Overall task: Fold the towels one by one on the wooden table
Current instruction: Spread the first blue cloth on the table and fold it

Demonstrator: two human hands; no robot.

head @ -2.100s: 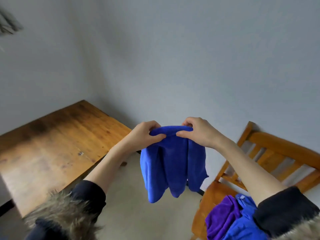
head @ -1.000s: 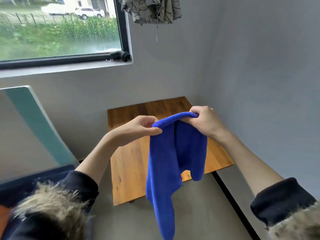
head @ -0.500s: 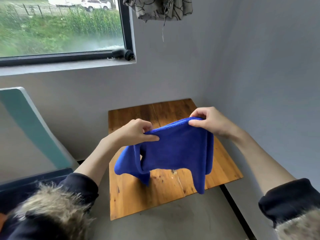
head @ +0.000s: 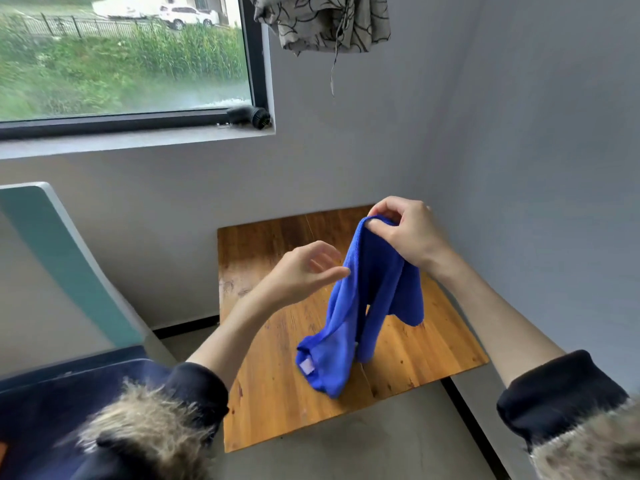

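Bright blue terry towel (head: 360,317) hangs bunched, lower end with white tag resting on the wooden tabletop (head: 277,403). Left hand (head: 304,275) open, fingers loose, fingertips just at the towel's edge, holding nothing. Further back, right hand (head: 405,233) pinches the towel's top.

Grey walls (head: 519,116) meeting in a corner; dark-framed window (head: 124,57) upper left; patterned curtain (head: 322,22) at top; grey floor (head: 381,441) below.

We've one head cam, wide-angle, looking fwd and down: wooden table (head: 277,403) at frame centre, close below us; window (head: 124,64) upper left, wall right.
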